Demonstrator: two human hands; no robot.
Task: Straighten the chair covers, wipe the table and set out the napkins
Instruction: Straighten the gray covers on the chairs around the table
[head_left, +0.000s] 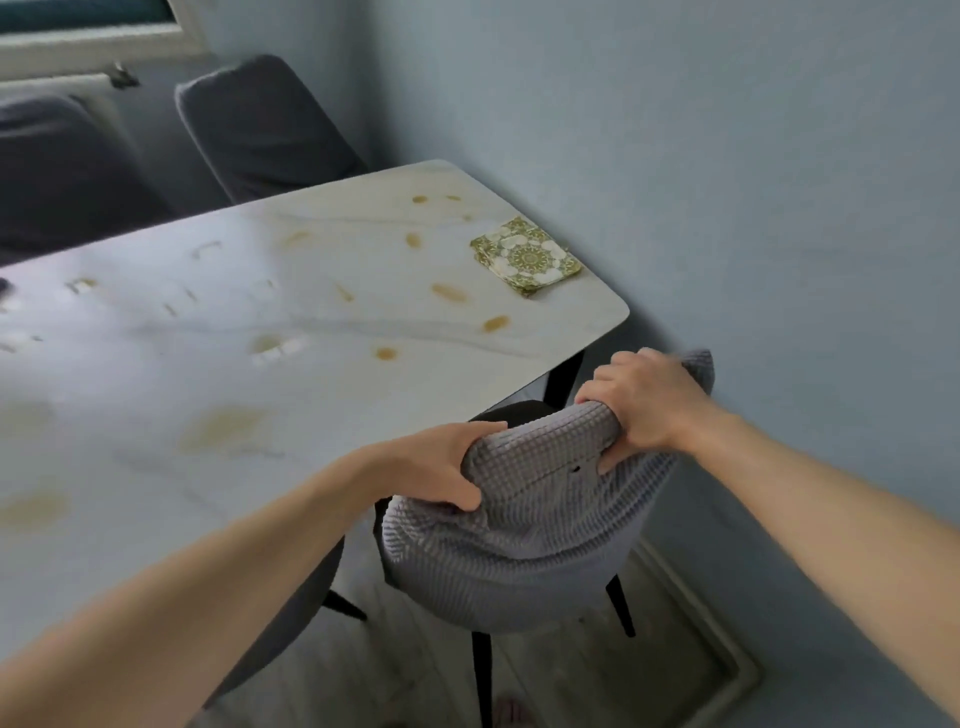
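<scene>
Both hands on bunched chair cover

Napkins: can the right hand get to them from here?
Probably yes, once freed: the right hand grips the cover, but the napkins lie on the table corner just beyond it, with nothing between.

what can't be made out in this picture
Head view:
- Chair back: hidden under the bunched grey waffle-knit chair cover that the left hand and right hand grip.
- White marble-look table: its left part is cut off by the frame edge.
- Stack of green patterned paper napkins: too small to count.
</scene>
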